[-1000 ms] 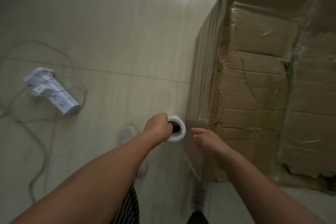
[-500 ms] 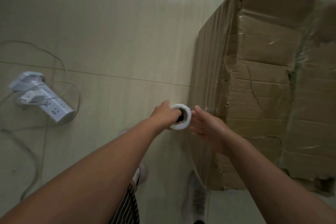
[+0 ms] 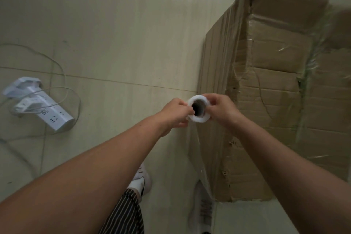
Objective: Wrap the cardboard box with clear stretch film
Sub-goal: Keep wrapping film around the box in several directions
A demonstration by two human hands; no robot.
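Observation:
A tall, torn cardboard box (image 3: pixel 281 89) fills the right side, its left face and top partly covered in clear film. I hold the roll of stretch film (image 3: pixel 198 108) upright just off the box's near left edge, looking down into its dark core. My left hand (image 3: pixel 175 113) grips the roll's left rim and my right hand (image 3: pixel 221 109) grips its right rim. A sheet of clear film (image 3: pixel 197 156) hangs from the roll down along the box's near corner.
A white power strip (image 3: pixel 40 108) with plugged-in adapters and looping white cables lies on the tiled floor at the left. My two white shoes (image 3: pixel 141 180) stand below the roll, close to the box's near corner.
My right hand has come up from beside the box and closed on the roll's right rim. The roll has risen and shifted toward the box's left edge.

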